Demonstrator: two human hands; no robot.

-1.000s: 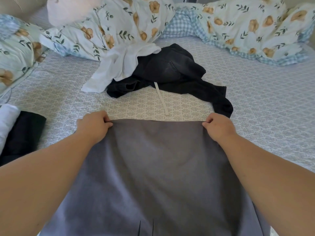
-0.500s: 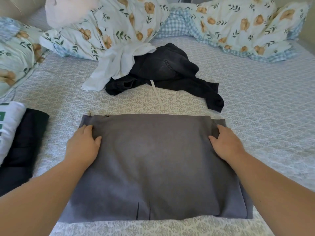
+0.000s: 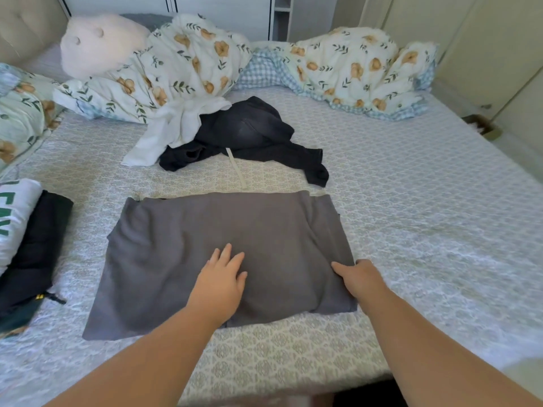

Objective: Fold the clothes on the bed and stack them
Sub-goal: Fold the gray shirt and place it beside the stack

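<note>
A grey garment (image 3: 188, 239) lies folded in a flat rectangle on the bed (image 3: 411, 224) in front of me. My left hand (image 3: 221, 282) presses flat on its middle with the fingers spread. My right hand (image 3: 357, 277) is at the garment's right edge; its thumb lies on top of the cloth and its fingers are hidden behind the edge. Farther back lie a crumpled black garment (image 3: 249, 133) with a pale drawstring and a white garment (image 3: 173, 133), both unfolded. At the left edge sits a stack of a folded white shirt with green print (image 3: 14, 212) on a folded dark garment (image 3: 35, 259).
A floral duvet (image 3: 346, 69) is bunched along the far side, with a pale plush toy (image 3: 100, 42) at the back left. A floral pillow (image 3: 20, 113) lies at the far left. Cupboards stand beyond the bed's right side.
The grey garment went from held at its far corners to lying folded. Both hands slid back toward me: the left to the middle, the right down the right edge.
</note>
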